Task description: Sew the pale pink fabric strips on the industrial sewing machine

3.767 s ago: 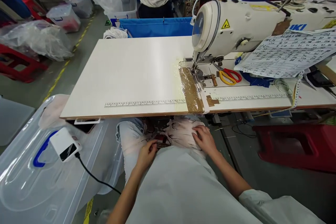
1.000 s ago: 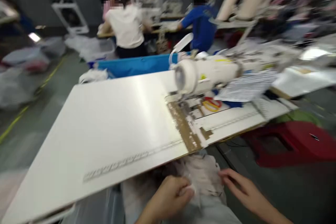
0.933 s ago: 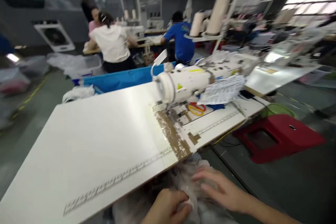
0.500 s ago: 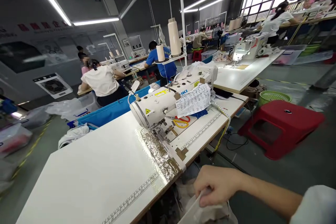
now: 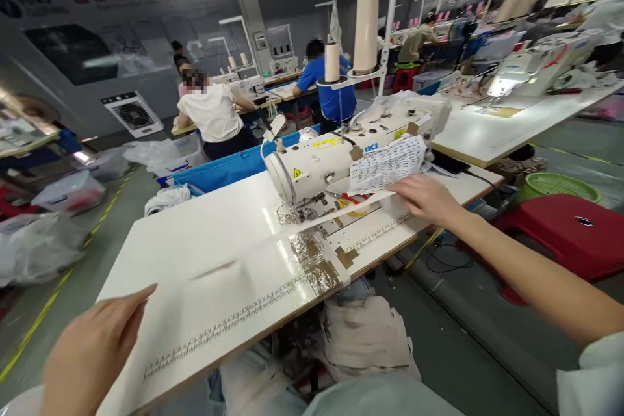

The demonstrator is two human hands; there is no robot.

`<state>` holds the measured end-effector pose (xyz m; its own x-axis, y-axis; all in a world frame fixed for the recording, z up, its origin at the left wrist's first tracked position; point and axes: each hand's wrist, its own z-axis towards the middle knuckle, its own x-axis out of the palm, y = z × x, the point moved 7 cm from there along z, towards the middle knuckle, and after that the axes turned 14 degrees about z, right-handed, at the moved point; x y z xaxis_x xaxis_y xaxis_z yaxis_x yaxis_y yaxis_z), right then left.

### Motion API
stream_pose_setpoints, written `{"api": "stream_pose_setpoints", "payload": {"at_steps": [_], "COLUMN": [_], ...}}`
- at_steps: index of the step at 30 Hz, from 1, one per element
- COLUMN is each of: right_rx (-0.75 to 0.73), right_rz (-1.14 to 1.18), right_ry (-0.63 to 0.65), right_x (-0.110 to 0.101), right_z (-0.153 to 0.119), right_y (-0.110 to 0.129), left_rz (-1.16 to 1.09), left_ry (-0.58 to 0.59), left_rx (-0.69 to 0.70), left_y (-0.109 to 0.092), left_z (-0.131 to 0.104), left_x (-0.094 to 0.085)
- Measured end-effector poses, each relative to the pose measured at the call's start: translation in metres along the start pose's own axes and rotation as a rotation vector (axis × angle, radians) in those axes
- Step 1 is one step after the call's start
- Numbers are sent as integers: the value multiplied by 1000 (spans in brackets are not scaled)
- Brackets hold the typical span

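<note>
My right hand (image 5: 423, 200) is above the bed of a white sewing machine (image 5: 316, 166), its fingers closed on the end of a pale fabric strip (image 5: 341, 210). The strip stretches leftward past the needle area and over the white table (image 5: 195, 240), where it smears with motion. My left hand (image 5: 95, 341) is over the table's near left side, fingers stretched out and nothing visible in them. Behind the strip, scissors with red and yellow handles (image 5: 358, 205) lie partly hidden on the machine bed. A handwritten paper sheet (image 5: 387, 164) hangs on the machine's front.
Beige cloth (image 5: 365, 335) lies low in front of the table, near my lap. A red stool (image 5: 560, 234) and a green basket (image 5: 558, 187) stand at right. Thread cones (image 5: 365, 26) rise behind the machine. Beyond the blue cloth trough (image 5: 219, 172), co-workers sit at other machines.
My right hand has come up from below the table edge to the machine bed with pale fabric in it. My left hand has come into view at left. The view has turned left.
</note>
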<state>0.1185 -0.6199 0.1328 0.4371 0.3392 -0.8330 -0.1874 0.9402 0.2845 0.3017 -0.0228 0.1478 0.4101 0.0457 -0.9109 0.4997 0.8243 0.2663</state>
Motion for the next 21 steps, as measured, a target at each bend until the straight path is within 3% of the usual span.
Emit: {"api": "stream_pose_setpoints", "payload": {"at_steps": [3,6,8,12,16,21], "right_rx": [-79,-106,-10,102,54,7], "right_rz": [-97,-97,-132,-140,-11,-26], "right_ry": [-126,-45,-27,-99,-107,-197], "right_x": [24,63,78,83,96,99], "right_z": [-19,-49,-63,-69,-64,-70], "right_y": [-19,-17,-10,22,52,62], "left_rz": [12,39,34,-81,-107,-77], "left_ry": [-131,-135,-137,-219,-107,-39], "left_rx": [110,119,39,-101,-218,-300], "left_y": [-29,-55,-67,-98,-127,-133], "left_z": [-16,-45,-65,-83,-74,-75], "left_x": [19,53,64,51,51,61]}}
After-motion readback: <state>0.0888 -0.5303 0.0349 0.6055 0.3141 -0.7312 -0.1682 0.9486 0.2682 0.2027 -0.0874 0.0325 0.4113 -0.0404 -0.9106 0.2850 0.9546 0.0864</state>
